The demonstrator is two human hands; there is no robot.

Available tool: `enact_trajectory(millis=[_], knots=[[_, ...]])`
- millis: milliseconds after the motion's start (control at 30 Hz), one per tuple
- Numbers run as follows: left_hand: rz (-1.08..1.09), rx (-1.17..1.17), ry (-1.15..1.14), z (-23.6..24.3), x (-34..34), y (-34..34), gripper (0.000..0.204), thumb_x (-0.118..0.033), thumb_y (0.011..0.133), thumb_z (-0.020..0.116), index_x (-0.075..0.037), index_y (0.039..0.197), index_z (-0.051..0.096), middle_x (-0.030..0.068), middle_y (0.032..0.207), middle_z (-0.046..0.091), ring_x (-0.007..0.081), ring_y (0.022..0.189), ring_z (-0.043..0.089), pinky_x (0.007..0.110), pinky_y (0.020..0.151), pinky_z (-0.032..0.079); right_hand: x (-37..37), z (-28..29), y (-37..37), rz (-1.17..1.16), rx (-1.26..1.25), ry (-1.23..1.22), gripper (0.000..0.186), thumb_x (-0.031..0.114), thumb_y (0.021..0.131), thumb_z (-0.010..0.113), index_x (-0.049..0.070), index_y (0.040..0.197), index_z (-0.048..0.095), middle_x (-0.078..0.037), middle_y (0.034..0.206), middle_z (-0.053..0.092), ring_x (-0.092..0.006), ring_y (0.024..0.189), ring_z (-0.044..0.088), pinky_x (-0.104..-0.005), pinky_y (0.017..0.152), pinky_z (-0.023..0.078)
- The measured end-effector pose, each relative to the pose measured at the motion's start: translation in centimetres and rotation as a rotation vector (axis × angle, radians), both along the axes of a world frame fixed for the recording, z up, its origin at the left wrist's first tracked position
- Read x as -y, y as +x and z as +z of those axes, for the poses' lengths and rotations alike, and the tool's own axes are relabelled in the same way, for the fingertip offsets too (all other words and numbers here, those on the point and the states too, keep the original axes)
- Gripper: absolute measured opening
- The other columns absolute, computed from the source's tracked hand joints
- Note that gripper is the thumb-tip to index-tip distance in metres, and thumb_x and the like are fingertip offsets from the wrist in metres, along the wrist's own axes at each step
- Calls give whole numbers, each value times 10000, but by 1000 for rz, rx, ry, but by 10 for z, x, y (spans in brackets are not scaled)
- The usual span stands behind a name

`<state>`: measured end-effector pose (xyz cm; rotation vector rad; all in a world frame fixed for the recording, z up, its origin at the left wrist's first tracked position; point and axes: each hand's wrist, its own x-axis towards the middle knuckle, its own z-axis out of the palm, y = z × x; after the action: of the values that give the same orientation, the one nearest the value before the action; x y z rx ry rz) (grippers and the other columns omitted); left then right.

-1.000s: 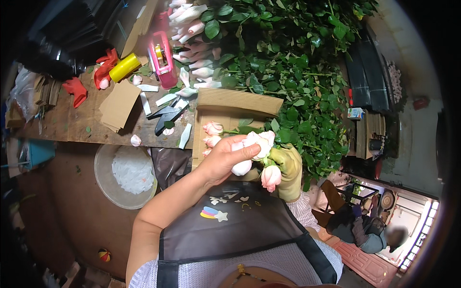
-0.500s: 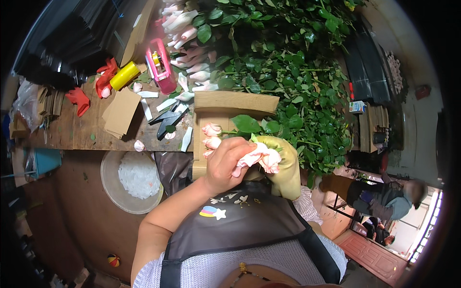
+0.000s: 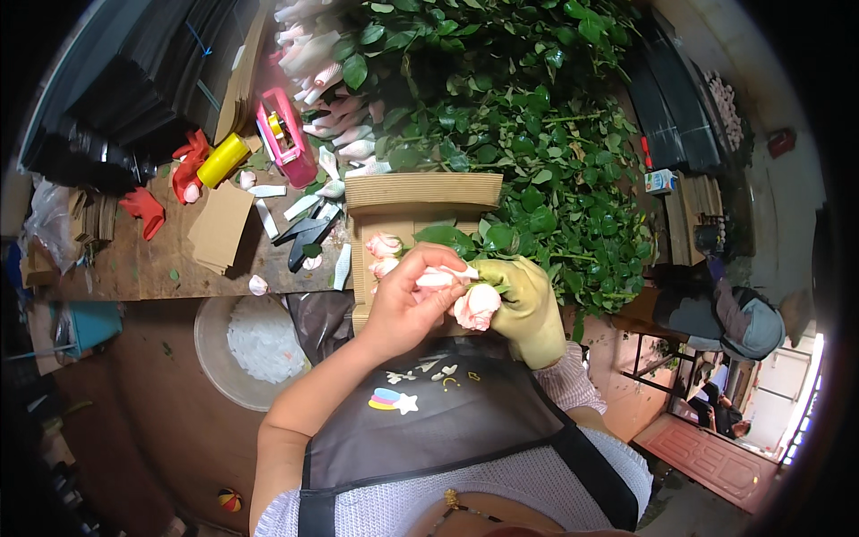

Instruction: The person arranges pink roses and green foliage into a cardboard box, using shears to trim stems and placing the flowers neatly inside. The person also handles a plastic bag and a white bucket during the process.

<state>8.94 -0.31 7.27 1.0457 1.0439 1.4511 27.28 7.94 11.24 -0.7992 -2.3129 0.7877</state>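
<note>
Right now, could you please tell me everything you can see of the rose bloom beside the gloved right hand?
The rose bloom is rounded and pale pink, with soft-looking, layered petals, partly open. It is between the two hands, in front of the person's body, its petals turned toward the apron. The yellow-gloved right hand is close on its right; the left hand's fingertips are at its upper left, though whether they touch it is unclear. I cannot make out its stem.

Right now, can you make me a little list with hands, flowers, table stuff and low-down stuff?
Left hand: bare, holding something pale, partly hidden
Right hand: yellow-gloved, holding a pink rose
More flowers: pink roses on corrugated cardboard
Table: pink tape dispenser, yellow roll
Low down: round tub with white pieces
</note>
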Motion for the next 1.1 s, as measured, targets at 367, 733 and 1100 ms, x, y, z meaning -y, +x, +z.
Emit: enact_trajectory(millis=[367, 733, 1100], knots=[[282, -371, 384, -4, -8, 20, 232, 78, 895, 675, -41, 1073, 586, 114, 1103, 625, 191, 929, 636, 293, 824, 522, 9, -15, 5, -120, -126, -237, 400, 76, 725, 846, 86, 1098, 702, -81, 1028, 757, -295, 898, 715, -369, 822, 544], [147, -471, 304, 1, -4, 5, 350, 29, 695, 808, -77, 922, 564, 108, 967, 612, 258, 851, 635, 339, 736, 518, 18, -5, -3, -83, 24, -161, 359, 103, 733, 823, 121, 1069, 700, -64, 998, 747, -305, 870, 690, -380, 760, 544], [388, -635, 479, 7, 33, -11, 307, -9, 716, 804, -93, 896, 570, 114, 910, 619, 286, 778, 637, 365, 657, 517, -11, 22, -30, -263, -252, -604, 349, -97, 872, 595, 21, 1177, 718, -47, 992, 765, -104, 798, 694, -246, 701, 551]])
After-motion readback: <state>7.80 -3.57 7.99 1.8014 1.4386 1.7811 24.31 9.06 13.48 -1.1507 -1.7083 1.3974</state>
